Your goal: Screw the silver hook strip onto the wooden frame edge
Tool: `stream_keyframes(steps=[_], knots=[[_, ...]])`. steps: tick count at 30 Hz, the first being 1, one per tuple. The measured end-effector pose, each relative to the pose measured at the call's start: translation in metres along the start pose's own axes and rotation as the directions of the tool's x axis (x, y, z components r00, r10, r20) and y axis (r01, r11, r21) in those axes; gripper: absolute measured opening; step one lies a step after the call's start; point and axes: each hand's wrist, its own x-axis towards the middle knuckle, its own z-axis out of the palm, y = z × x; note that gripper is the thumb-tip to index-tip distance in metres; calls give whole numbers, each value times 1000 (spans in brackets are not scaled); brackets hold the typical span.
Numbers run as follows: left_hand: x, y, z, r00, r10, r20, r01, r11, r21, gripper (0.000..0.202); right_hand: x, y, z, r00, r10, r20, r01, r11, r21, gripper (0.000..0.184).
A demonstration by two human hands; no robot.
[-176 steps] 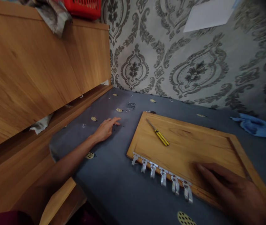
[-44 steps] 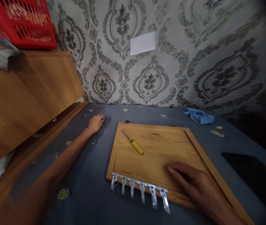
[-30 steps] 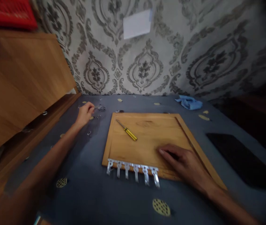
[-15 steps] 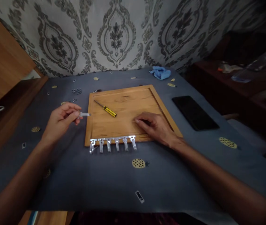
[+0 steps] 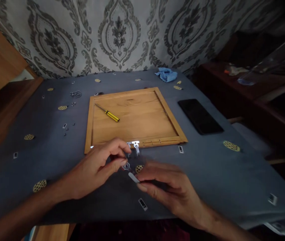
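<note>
A small silver metal bracket point(image 5: 129, 170) is held just in front of the wooden panel point(image 5: 142, 120), above the grey cloth. My left hand point(image 5: 94, 172) pinches its upper end with thumb and fingertips. My right hand point(image 5: 166, 189) pinches its lower end from the other side. A row of silver metal hooks point(image 5: 134, 145) is fixed along the panel's near edge, mostly hidden behind my left fingers. A yellow-handled screwdriver point(image 5: 107, 113) lies on the panel's left part.
A black phone point(image 5: 199, 115) lies right of the panel, a blue rag point(image 5: 166, 74) by the patterned wall. Small screws point(image 5: 66, 128) and a metal ring piece point(image 5: 76, 94) are scattered at left. Wooden furniture stands at left, a dark shelf at right.
My left hand brought the small metal piece from the panel's left side to its near edge. My right hand left the panel and closed on the piece too.
</note>
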Motion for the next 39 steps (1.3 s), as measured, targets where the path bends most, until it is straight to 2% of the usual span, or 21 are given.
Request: stream_keyframes(steps=[4, 7, 9, 11, 12, 14, 18, 25, 39], knots=[[9, -1, 9, 999, 17, 38, -19, 998, 53, 15, -10, 5, -5, 999, 37, 25, -37, 999, -1, 9], [18, -2, 12, 996, 80, -36, -74, 984, 162, 17, -15, 11, -11, 991, 112, -67, -112, 994, 8, 9], [24, -4, 12, 985, 133, -114, -101, 963, 250, 18, -16, 16, -15, 951, 241, -191, -241, 970, 24, 10], [29, -6, 11, 976, 157, -153, -102, 943, 317, 19, -15, 22, -19, 882, 376, -285, -373, 925, 66, 14], [30, -8, 12, 976, 157, -153, -98, 936, 338, 20, -14, 24, -21, 852, 427, -304, -420, 903, 90, 16], [32, -11, 13, 979, 158, -126, -103, 926, 364, 23, -9, 30, -23, 822, 481, -305, -467, 876, 120, 18], [37, -15, 20, 985, 164, -57, -125, 898, 423, 38, -2, 37, -24, 819, 508, -268, -494, 861, 121, 18], [46, -16, 30, 989, 148, -23, -113, 839, 532, 57, 2, 43, -22, 842, 484, -240, -460, 875, 150, 12], [58, -19, 43, 991, 133, -16, -102, 831, 547, 60, 2, 45, -20, 840, 501, -208, -488, 866, 114, 17]])
